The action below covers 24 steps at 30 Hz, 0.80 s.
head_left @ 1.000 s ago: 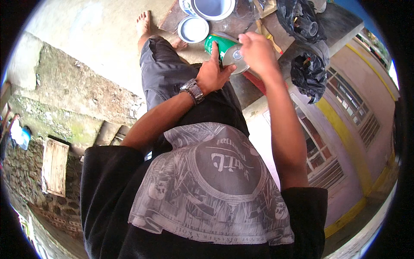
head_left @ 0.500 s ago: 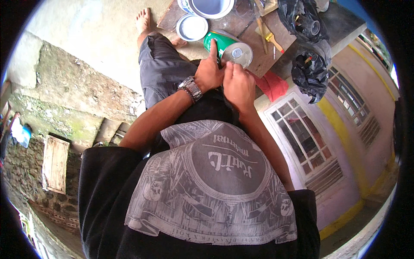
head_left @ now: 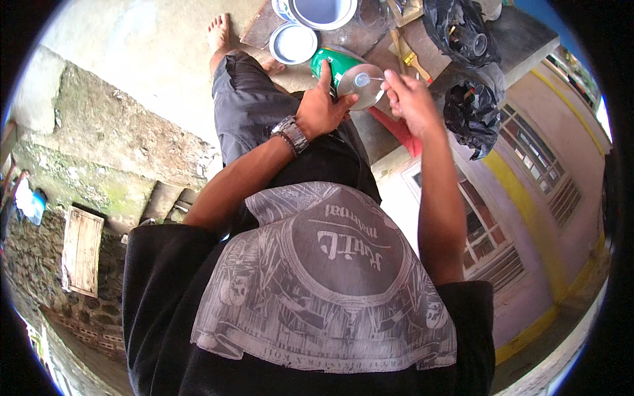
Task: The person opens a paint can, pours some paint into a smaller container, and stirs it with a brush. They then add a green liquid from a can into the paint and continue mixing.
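Note:
A green metal can (head_left: 343, 63) lies tilted with its round silver top toward me. My left hand (head_left: 321, 109) is wrapped round its near side, the index finger stretched along the green wall and the thumb at the edge of the top. Near the middle of that top sits a small pale round cap (head_left: 361, 80). My right hand (head_left: 413, 102) is just right of the can, closed in a pinch. From its fingertips a thin, light-coloured strip (head_left: 376, 79) reaches to the cap; its kind is too small to tell.
A wooden board (head_left: 317, 46) holds a pale lid (head_left: 294, 43), an open paint tin (head_left: 323, 12) and a yellow-tipped paintbrush (head_left: 415, 61). Black plastic bags (head_left: 472, 119) hang at its right. A red cloth (head_left: 396, 129) lies beyond my right wrist. A white-barred window is at the right.
My right hand has moved right, from beside my left hand to the right of the can's top, and the thin strip now shows. My left thumb now lies against the top's edge.

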Each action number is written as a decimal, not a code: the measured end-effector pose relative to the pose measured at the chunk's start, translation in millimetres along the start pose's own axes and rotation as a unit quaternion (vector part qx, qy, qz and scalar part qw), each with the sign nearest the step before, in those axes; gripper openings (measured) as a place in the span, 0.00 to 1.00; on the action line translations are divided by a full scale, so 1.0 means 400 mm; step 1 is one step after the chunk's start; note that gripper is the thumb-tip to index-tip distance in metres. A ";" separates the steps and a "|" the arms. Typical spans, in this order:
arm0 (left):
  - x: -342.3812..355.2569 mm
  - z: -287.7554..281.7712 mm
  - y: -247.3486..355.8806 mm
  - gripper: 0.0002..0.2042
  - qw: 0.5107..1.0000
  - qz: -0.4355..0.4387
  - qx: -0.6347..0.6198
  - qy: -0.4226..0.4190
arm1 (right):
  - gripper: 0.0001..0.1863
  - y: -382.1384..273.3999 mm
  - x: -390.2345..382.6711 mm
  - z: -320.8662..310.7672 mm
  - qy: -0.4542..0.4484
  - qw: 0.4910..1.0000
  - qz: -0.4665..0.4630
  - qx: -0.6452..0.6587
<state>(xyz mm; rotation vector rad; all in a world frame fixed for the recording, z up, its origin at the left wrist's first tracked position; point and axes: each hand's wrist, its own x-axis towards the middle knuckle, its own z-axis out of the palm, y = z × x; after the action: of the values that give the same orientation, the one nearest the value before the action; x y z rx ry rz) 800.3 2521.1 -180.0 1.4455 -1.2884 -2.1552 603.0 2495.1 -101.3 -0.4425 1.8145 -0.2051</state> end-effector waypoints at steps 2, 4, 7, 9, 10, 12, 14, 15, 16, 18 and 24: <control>-0.005 0.006 -0.002 0.50 1.000 0.004 0.014 0.013 | 0.21 0.065 -0.017 0.026 0.101 0.985 -0.084 -0.111; 0.002 0.011 -0.010 0.50 0.999 0.015 0.038 0.034 | 0.21 0.114 -0.044 0.072 0.136 0.961 -0.160 -0.183; -0.001 0.005 -0.002 0.49 0.998 -0.002 0.067 0.021 | 0.18 0.119 -0.071 0.197 0.245 0.899 -0.286 -0.223; 0.010 0.017 -0.037 0.49 0.995 0.021 0.082 0.046 | 0.22 0.085 -0.076 0.239 0.251 0.858 -0.231 -0.384; 0.015 0.018 -0.041 0.49 0.994 0.033 0.090 0.059 | 0.23 0.055 -0.082 0.251 0.242 0.859 -0.216 -0.396; 0.035 0.021 -0.080 0.47 0.981 0.126 0.126 0.075 | 0.23 -0.018 -0.085 0.261 0.214 0.848 -0.194 -0.444; 0.057 0.033 -0.144 0.47 0.965 0.200 0.154 0.078 | 0.25 -0.062 -0.070 0.253 0.197 0.843 -0.180 -0.467; 0.052 0.033 -0.141 0.48 0.974 0.177 0.128 0.060 | 0.27 -0.079 -0.042 0.244 0.197 0.846 -0.179 -0.462; 0.038 0.022 -0.104 0.48 0.982 0.153 0.103 0.043 | 0.28 -0.098 -0.018 0.235 0.197 0.849 -0.179 -0.457; 0.010 0.001 -0.023 0.49 0.999 0.009 -0.025 -0.017 | 0.32 -0.142 0.004 0.196 0.127 0.904 -0.096 -0.395; 0.002 0.000 -0.007 0.50 0.999 -0.021 -0.018 -0.021 | 0.33 -0.051 0.071 0.029 0.185 0.906 -0.187 -0.332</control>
<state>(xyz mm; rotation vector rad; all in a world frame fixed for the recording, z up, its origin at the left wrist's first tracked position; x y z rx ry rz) 800.7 2522.0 -182.7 1.4326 -1.2363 -2.2367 611.3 2466.1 -122.5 -1.3143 2.1359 0.0880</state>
